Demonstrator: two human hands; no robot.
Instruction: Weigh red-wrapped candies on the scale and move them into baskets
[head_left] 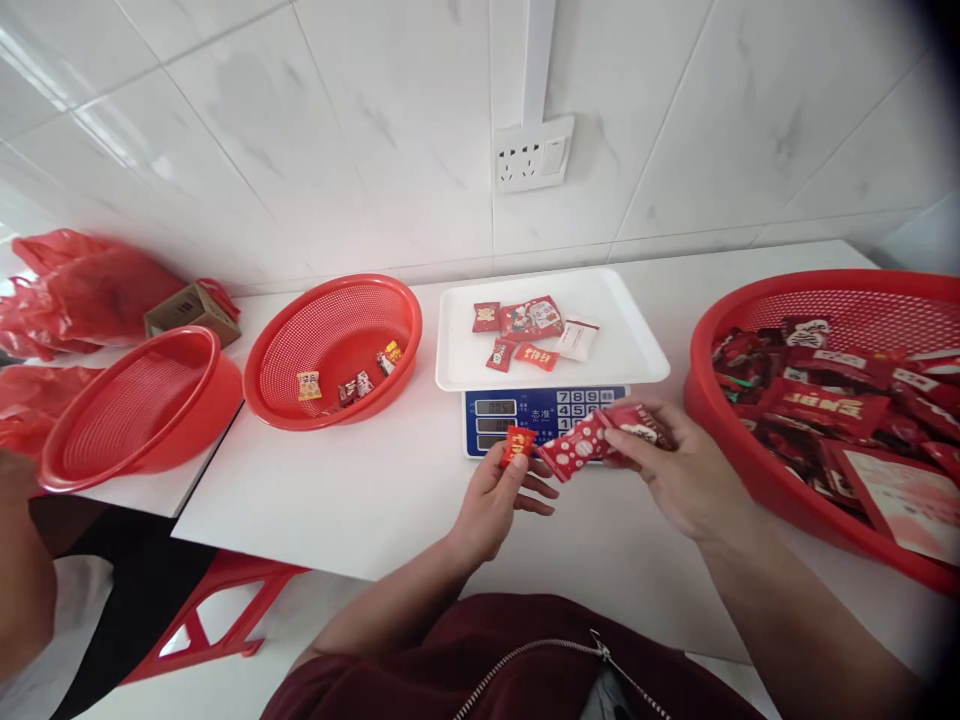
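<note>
Between the thumb and fingers of my left hand (pixel 495 495) is a small orange-red snack packet (pixel 517 446). My right hand (pixel 682 470) grips red snack packets; one with white dots (pixel 576 448) sticks out toward the left hand, and how many there are I cannot tell. Both hands are in front of the blue digital scale (pixel 472 437), covering part of its keypad. On the scale's white tray (pixel 630 345) lie several small packets, among them a large red one (pixel 531 318) and a white one (pixel 578 340).
At the right stands a red basket (pixel 701 400) heaped with packets. A red perforated basket (pixel 330 330) holds several small packets at the left. Farther left are another red basket (pixel 142 430), a cardboard box (pixel 191 312), red plastic bags (pixel 105 290) and another person's arm (pixel 22 570).
</note>
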